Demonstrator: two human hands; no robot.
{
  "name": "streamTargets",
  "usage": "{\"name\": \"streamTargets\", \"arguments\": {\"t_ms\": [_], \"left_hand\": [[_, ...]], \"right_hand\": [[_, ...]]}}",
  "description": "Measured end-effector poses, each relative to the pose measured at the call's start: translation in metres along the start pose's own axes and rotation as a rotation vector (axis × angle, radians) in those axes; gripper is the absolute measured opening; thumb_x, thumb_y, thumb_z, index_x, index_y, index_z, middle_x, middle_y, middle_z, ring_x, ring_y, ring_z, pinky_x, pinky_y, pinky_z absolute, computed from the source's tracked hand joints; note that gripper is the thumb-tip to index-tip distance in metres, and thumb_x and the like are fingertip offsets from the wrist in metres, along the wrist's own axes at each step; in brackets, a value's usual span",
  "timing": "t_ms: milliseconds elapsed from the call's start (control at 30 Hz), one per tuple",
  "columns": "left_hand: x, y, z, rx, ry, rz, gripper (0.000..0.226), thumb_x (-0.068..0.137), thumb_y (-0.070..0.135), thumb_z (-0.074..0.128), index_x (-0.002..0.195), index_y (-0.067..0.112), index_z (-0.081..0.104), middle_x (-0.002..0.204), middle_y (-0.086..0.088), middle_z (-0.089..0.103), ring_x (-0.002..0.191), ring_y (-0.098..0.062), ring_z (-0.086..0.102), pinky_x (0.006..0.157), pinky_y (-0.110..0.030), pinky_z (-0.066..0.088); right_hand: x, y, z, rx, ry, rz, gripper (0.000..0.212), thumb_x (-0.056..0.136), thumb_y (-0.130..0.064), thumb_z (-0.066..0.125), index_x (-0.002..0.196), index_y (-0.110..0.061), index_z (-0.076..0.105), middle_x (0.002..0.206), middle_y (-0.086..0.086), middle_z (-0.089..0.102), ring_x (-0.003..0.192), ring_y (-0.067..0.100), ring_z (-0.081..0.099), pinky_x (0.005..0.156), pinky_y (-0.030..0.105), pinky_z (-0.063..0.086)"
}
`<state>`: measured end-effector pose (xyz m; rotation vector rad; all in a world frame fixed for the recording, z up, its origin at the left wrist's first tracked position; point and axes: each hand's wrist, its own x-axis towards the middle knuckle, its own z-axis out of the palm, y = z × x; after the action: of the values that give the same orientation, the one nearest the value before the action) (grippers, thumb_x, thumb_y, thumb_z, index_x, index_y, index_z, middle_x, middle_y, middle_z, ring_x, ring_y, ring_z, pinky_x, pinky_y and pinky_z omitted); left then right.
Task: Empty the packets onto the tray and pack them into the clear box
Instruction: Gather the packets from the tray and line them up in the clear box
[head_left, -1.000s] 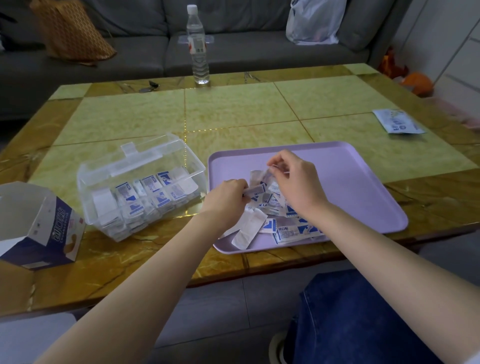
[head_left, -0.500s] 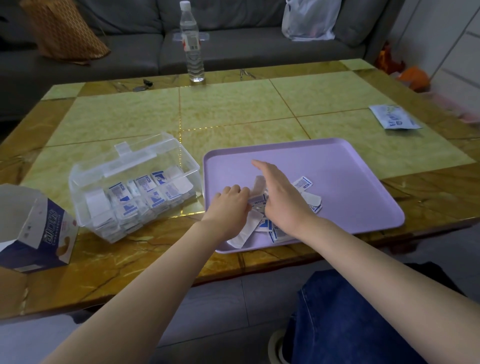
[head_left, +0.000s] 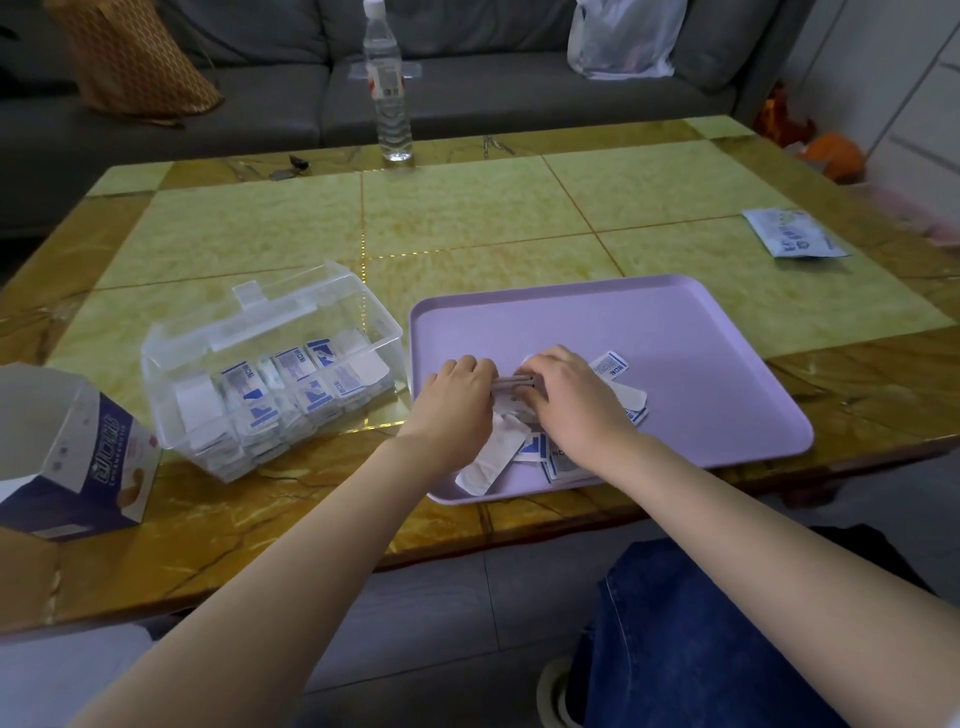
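Flat moments ago, right hand (head_left: 566, 400) is joining left hand (head_left: 457, 387), pinching a packet stack (head_left: 511, 383) end to end; clear box (head_left: 311, 306) is waiting leftward.

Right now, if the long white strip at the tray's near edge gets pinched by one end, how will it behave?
Probably floppy: the strip looks paper-thin and would droop. Likely very light; a push should slide it across the smooth tray. Flat, so no rolling.
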<state>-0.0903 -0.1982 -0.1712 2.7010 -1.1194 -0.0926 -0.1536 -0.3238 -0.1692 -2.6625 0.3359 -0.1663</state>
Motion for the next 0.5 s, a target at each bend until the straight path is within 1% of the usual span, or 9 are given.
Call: {"name": "streamTargets", "arguments": {"t_ms": [67, 133, 167, 200, 267, 300, 367, 500], "left_hand": [[0.002, -0.004, -0.002, -0.069, 0.025, -0.009, 0.016, 0.096, 0.01, 0.04, 0.11, 0.007, 0.046, 0.11, -0.011, 0.049, 0.1, -0.028, 0.045, 0.079, -0.032, 0.034], [0.0, -0.006, -0.003, -0.143, 0.009, -0.032, 0.015, 0.096, 0.009, 0.041, 0.109, 0.004, 0.046, 0.109, -0.013, 0.049, 0.099, -0.029, 0.045, 0.083, -0.036, 0.038], [-0.001, -0.008, -0.002, -0.153, -0.009, -0.04, 0.015, 0.096, 0.01, 0.041, 0.108, 0.004, 0.045, 0.109, -0.013, 0.049, 0.098, -0.029, 0.045, 0.083, -0.037, 0.038], [-0.002, -0.009, 0.0, -0.146, -0.031, -0.044, 0.015, 0.096, 0.01, 0.04, 0.108, 0.004, 0.045, 0.11, -0.014, 0.049, 0.098, -0.029, 0.044, 0.083, -0.038, 0.038], [-0.004, -0.011, 0.002, -0.128, -0.06, -0.052, 0.017, 0.096, 0.011, 0.04, 0.11, 0.004, 0.044, 0.111, -0.014, 0.048, 0.1, -0.03, 0.044, 0.084, -0.037, 0.038], [-0.004, -0.012, 0.003, -0.122, -0.068, -0.053, 0.018, 0.096, 0.012, 0.039, 0.112, 0.004, 0.043, 0.112, -0.014, 0.048, 0.102, -0.03, 0.044, 0.085, -0.037, 0.037], [-0.004, -0.012, 0.004, -0.074, -0.084, -0.037, 0.021, 0.097, 0.015, 0.039, 0.116, 0.006, 0.042, 0.115, -0.013, 0.047, 0.105, -0.029, 0.044, 0.086, -0.035, 0.036], [-0.003, -0.012, 0.006, 0.07, -0.112, -0.021, 0.024, 0.098, 0.023, 0.037, 0.119, 0.011, 0.04, 0.118, -0.008, 0.044, 0.11, -0.028, 0.041, 0.09, -0.035, 0.034]], "right_hand": [[0.003, 0.0, -0.002, -0.111, 0.005, 0.008, 0.021, 0.096, -0.024, 0.048, 0.106, -0.01, 0.06, 0.114, 0.006, 0.053, 0.11, 0.025, 0.046, 0.084, 0.033, 0.04], [0.005, 0.0, 0.002, -0.164, -0.005, 0.031, 0.02, 0.097, -0.02, 0.046, 0.108, -0.009, 0.058, 0.118, 0.007, 0.051, 0.113, 0.026, 0.045, 0.086, 0.033, 0.039], [0.005, 0.0, 0.005, -0.138, -0.011, 0.047, 0.021, 0.096, -0.015, 0.046, 0.113, -0.009, 0.056, 0.121, 0.008, 0.049, 0.116, 0.026, 0.043, 0.088, 0.033, 0.039], [0.005, 0.0, 0.008, -0.068, -0.021, 0.067, 0.027, 0.094, -0.009, 0.046, 0.12, -0.009, 0.052, 0.126, 0.008, 0.047, 0.119, 0.026, 0.042, 0.09, 0.032, 0.039], [0.004, -0.001, 0.013, 0.095, -0.047, 0.093, 0.045, 0.089, 0.005, 0.046, 0.131, -0.01, 0.042, 0.132, 0.009, 0.041, 0.122, 0.023, 0.043, 0.093, 0.03, 0.039], [0.004, -0.001, 0.014, 0.144, -0.051, 0.092, 0.052, 0.085, 0.01, 0.046, 0.133, -0.01, 0.04, 0.134, 0.009, 0.04, 0.121, 0.023, 0.044, 0.094, 0.028, 0.039], [0.005, -0.001, 0.016, 0.193, -0.043, 0.085, 0.059, 0.081, 0.016, 0.047, 0.134, -0.009, 0.038, 0.133, 0.01, 0.041, 0.121, 0.021, 0.044, 0.094, 0.023, 0.037], [0.006, -0.004, 0.017, 0.267, -0.04, 0.038, 0.062, 0.076, 0.021, 0.046, 0.131, -0.007, 0.042, 0.132, 0.01, 0.044, 0.125, 0.018, 0.044, 0.098, 0.02, 0.037]]}}
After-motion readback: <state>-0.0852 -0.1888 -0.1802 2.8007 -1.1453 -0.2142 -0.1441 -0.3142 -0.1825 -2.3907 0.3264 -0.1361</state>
